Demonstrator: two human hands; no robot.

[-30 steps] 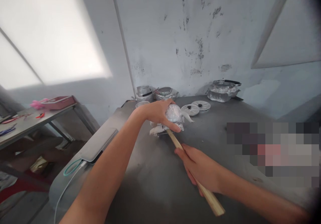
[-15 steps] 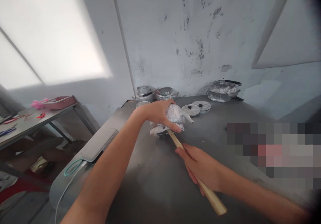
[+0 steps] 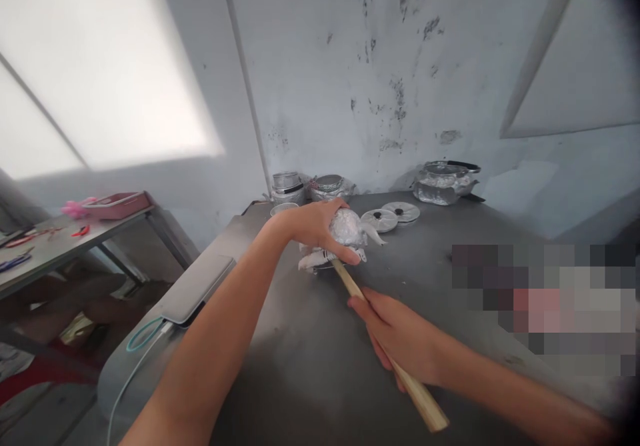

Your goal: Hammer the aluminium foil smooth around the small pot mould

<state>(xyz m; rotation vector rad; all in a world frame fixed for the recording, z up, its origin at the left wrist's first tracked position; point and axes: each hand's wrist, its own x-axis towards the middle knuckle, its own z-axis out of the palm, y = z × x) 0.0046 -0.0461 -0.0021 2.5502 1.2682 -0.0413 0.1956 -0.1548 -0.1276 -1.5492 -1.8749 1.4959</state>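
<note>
My left hand [image 3: 320,223] is wrapped over a silvery, crumpled-looking pot with a spout [image 3: 347,227], thumb on the near side and fingers on the far side. The spout points right. My right hand [image 3: 395,329] grips a wooden handle [image 3: 423,399] that slants from the lower right up toward my left thumb. At the handle's far end, just below the pot, lies a white wrapped piece [image 3: 315,259] with dark bands. My left hand partly covers that end, so I cannot tell how the handle and the white piece join.
Two round lids with black knobs [image 3: 380,220] lie behind the pot. Silvery pots [image 3: 327,186] stand by the wall, with more stacked at back right [image 3: 440,185]. On the left are a grey flat device [image 3: 200,289] with a cable and a side table with a pink tray [image 3: 120,206].
The wooden handle's near end has shifted slightly left and down with my right hand. My left hand and the pot have stayed in place.
</note>
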